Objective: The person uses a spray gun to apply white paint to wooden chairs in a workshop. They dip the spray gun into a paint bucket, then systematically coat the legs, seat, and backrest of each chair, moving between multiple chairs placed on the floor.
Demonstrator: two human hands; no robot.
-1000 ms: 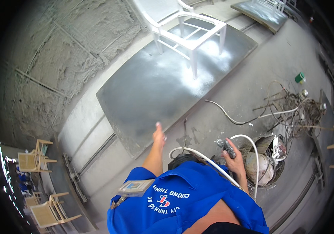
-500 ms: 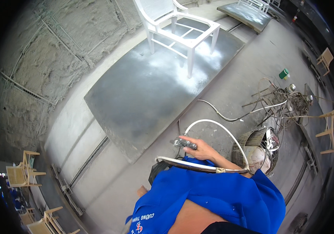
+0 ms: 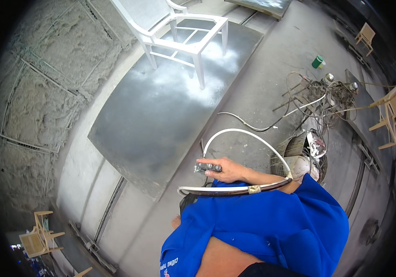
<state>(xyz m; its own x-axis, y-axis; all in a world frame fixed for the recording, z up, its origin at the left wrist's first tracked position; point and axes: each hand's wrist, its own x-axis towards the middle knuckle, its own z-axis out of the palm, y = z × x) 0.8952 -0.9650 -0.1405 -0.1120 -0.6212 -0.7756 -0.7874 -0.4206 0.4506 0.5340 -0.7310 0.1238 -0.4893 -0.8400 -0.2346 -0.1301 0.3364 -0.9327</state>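
My right hand [image 3: 229,170] is closed round a spray gun [image 3: 205,167], dark and metallic, with its nozzle end toward the left. A white hose [image 3: 248,131] arches from beside the gun back over my right forearm. Beyond the hand, a white-painted chair [image 3: 199,47] with an open seat frame stands on a dark flat platform [image 3: 128,134] dusted with white paint. The gun is apart from the chair. Only a small patch of skin, seemingly my left hand [image 3: 175,222], shows beside my blue clothing; its fingers are hidden.
Right of me are a basket-like container [image 3: 295,145] with pale, paint-covered contents and a tangle of hoses [image 3: 332,99]. A green can [image 3: 317,61] stands beyond. Unpainted wooden chairs [image 3: 389,108] stand at both sides. Floor rails [image 3: 110,210] run beside the platform. A rough, dusty wall [image 3: 36,87] is at left.
The view has shifted, so the chair and platform sit further left and higher. My right hand still holds the spray gun, at a slightly changed angle.
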